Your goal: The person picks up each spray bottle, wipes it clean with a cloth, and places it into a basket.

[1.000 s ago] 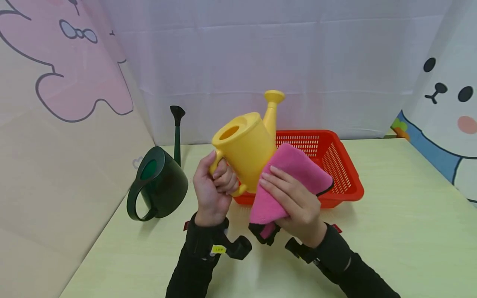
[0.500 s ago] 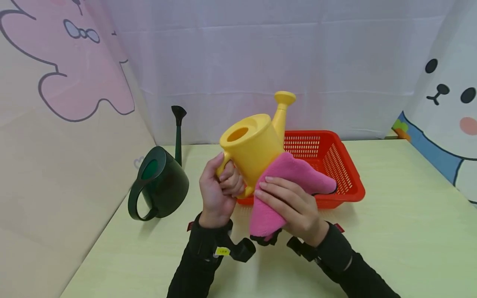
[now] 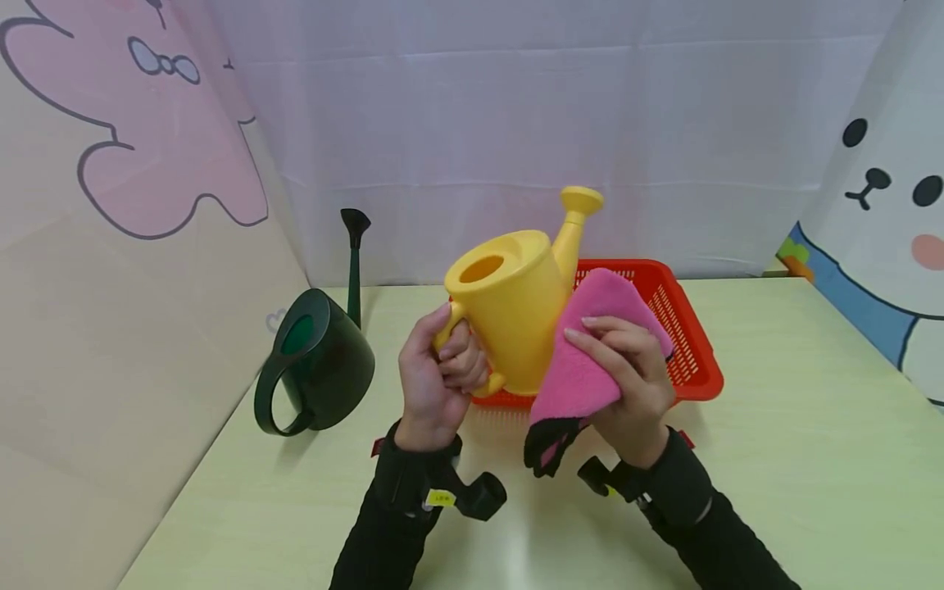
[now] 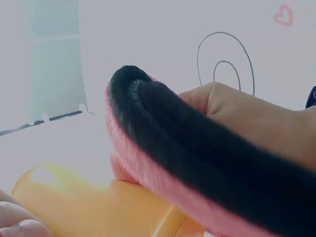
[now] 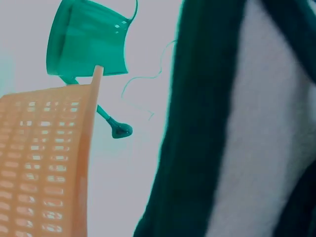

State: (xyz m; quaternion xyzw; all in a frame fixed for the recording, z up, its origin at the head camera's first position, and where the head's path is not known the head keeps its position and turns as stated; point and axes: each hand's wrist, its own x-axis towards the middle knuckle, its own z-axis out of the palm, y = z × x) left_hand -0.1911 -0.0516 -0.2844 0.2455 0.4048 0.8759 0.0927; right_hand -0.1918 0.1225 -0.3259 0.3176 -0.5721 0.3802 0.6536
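Note:
Tilted in mid-air over the table is a yellow watering can (image 3: 516,319), its spout up and to the right. My left hand (image 3: 442,377) grips the can by its handle, fingers curled round it. A pink cloth (image 3: 583,369) with a black edge is pinched in my right hand (image 3: 634,385), lying along the can's right side. Whether the cloth touches the can there is hard to tell. In the left wrist view the folded cloth (image 4: 163,138) hides much of the right hand, above the yellow can (image 4: 98,202). The cloth (image 5: 266,118) fills the right part of the right wrist view.
A red plastic basket (image 3: 693,360) sits on the table behind the can, partly covered by it and the cloth. At the left stands a dark green watering can (image 3: 332,369) with a long black-tipped spout. A printed curtain (image 3: 479,147) closes off the back.
The yellow can has shifted right, its spout leaning further right. My right hand has moved right and up with the cloth, which now covers more of the basket.

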